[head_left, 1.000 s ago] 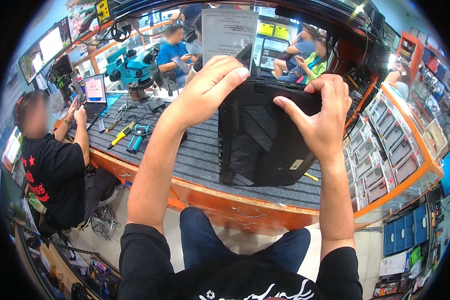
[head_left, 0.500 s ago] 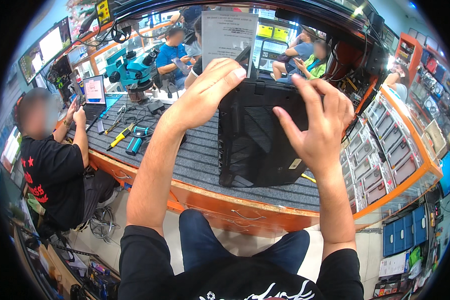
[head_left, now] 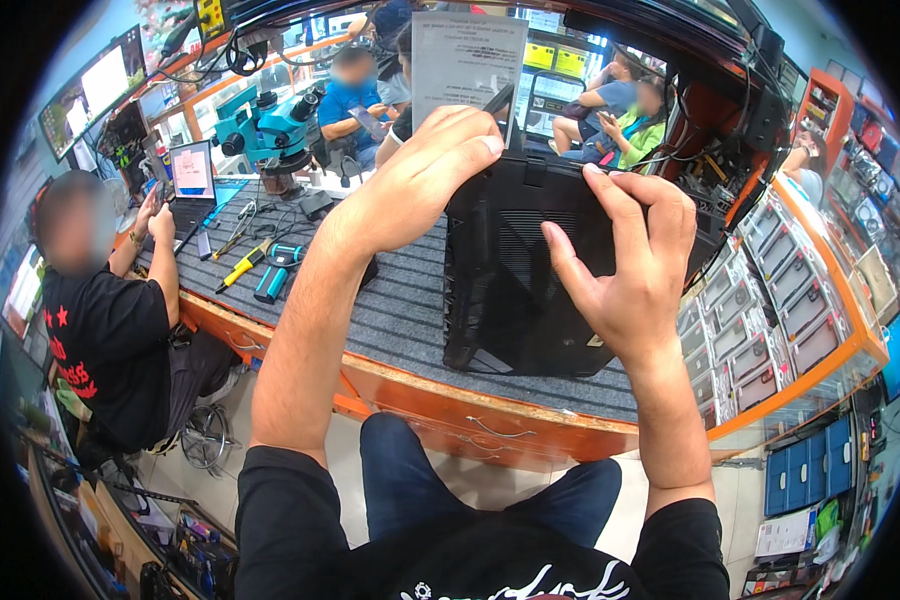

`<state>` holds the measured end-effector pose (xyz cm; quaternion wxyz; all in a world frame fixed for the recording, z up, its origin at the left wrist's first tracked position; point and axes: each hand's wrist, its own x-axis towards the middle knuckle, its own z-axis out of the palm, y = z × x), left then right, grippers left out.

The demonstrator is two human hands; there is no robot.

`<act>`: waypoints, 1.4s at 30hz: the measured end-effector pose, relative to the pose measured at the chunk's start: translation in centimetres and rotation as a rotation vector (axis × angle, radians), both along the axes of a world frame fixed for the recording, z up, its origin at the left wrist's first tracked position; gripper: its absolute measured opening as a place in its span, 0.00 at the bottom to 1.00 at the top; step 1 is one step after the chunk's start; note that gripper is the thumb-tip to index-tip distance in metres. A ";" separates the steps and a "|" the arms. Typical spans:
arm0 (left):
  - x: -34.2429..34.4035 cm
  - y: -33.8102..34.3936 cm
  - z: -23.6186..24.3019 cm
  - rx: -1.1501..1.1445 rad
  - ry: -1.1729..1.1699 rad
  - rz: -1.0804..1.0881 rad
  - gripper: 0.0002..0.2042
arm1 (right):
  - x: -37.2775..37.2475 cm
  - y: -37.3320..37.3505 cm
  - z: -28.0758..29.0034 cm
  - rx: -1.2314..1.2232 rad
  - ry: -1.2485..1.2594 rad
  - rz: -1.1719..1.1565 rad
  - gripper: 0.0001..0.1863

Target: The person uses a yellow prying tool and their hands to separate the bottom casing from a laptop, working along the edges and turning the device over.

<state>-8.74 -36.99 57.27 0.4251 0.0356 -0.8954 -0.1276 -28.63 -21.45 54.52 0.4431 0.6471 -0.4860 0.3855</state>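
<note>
A black laptop (head_left: 500,310) rests bottom side up on the striped grey mat (head_left: 390,330), with a vented panel facing me. My left hand (head_left: 430,170) is closed on its top-left part, by a thin black piece that sticks up. My right hand (head_left: 630,270) is open over the right side, fingers bent and apart, index fingertip at the top edge and thumb out over the vent. A clear sign holder (head_left: 468,62) with paper stands behind the laptop.
A teal microscope (head_left: 278,130), yellow tool (head_left: 240,270) and open laptop (head_left: 192,175) are left on the bench. A seated co-worker (head_left: 100,330) is at left. A glass display case (head_left: 790,320) flanks my right. Several people (head_left: 630,130) sit beyond the bench.
My right hand has loosened from the top edge; its index finger has straightened somewhat and its thumb has moved slightly down and left. My left hand stays at the top-left part of the laptop.
</note>
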 end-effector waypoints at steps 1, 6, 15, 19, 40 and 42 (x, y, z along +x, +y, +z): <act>0.1 0.0 0.0 0.000 -0.001 0.001 0.15 | 0.0 -0.1 0.1 0.000 -0.001 0.001 0.29; 0.2 -0.2 -0.2 -0.054 0.009 -0.009 0.16 | 0.0 -1.6 0.8 -0.011 -0.090 0.085 0.26; 0.3 -0.8 -0.5 -0.019 0.021 -0.047 0.17 | -0.3 -2.2 1.1 0.028 -0.132 0.134 0.25; 0.1 -0.5 -0.4 0.030 0.011 -0.067 0.17 | -0.6 -2.2 1.3 -0.018 -0.081 0.155 0.26; -1.1 10.4 -18.1 0.458 0.538 0.315 0.29 | -8.0 1.5 -4.6 -0.125 -0.642 0.372 0.22; -1.9 11.1 -18.1 0.449 0.564 0.386 0.32 | -8.8 0.4 -5.8 -0.039 -1.052 0.700 0.24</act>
